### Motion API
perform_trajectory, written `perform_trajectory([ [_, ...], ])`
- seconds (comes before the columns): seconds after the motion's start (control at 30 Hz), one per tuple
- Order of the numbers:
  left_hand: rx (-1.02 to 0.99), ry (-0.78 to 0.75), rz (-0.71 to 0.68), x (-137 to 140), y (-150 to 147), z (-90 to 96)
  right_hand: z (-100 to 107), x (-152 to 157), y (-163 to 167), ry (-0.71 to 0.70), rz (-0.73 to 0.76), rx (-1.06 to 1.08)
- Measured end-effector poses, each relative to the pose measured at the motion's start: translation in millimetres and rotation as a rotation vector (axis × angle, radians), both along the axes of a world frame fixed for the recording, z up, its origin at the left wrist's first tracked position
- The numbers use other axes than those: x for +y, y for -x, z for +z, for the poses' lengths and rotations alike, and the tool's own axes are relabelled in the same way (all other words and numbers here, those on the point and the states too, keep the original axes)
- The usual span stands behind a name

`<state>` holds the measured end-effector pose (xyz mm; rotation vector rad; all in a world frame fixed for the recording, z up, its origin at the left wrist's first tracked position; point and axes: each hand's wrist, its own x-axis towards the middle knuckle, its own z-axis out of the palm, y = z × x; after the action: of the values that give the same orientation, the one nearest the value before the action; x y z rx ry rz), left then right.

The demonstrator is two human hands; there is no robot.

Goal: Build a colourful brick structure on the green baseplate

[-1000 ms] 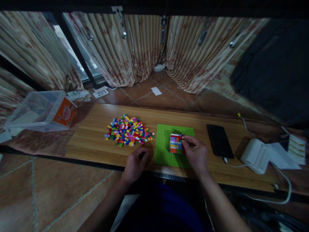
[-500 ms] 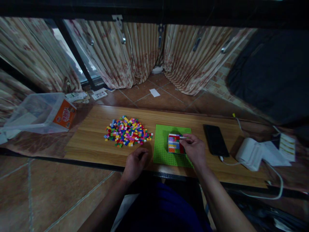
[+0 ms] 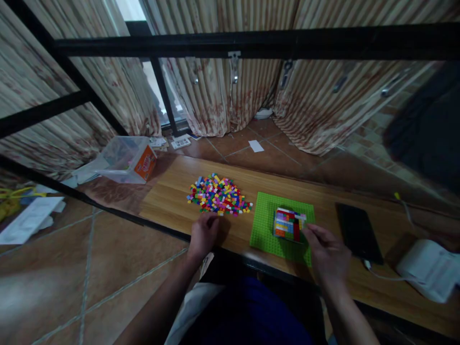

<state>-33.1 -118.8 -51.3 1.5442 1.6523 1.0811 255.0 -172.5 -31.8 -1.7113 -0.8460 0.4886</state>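
Note:
A block of colourful building bricks (image 3: 288, 224) stands on the green baseplate (image 3: 264, 235), with rows of red, blue, white and orange showing on top. My right hand (image 3: 328, 251) is at the block's right edge, thumb and fingers pinched together; whether they touch the block or hold a small brick is hidden. My left hand (image 3: 204, 234) rests at the table's front edge, just below a pile of loose bricks (image 3: 219, 194). Its fingers are curled in, and what they hold, if anything, cannot be made out.
A black phone (image 3: 359, 233) on a white cable lies right of the baseplate, near a white device (image 3: 429, 268). A clear plastic bin (image 3: 124, 160) with an orange label stands beyond the wooden table's (image 3: 163, 201) left end. A black metal bar (image 3: 251, 44) crosses above.
My right hand has drawn back from the top of the block to its right side. My left hand's fingers have curled in closer to the pile. The view has swung left.

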Motion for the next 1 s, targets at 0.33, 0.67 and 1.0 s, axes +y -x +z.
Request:
perform_trajectory([
  [0.33,0.471,0.03,-0.034,14,-12,1.5,-3,-9,13,0.053,0.073,-0.023],
  [0.67,0.733,0.09,-0.143,10,-16,4.2,2,-13,33,0.04,0.171,-0.005],
  [1.0,0.386,0.011,-0.193,1,-22,9.1,2,-17,56,0.061,0.391,0.0],
])
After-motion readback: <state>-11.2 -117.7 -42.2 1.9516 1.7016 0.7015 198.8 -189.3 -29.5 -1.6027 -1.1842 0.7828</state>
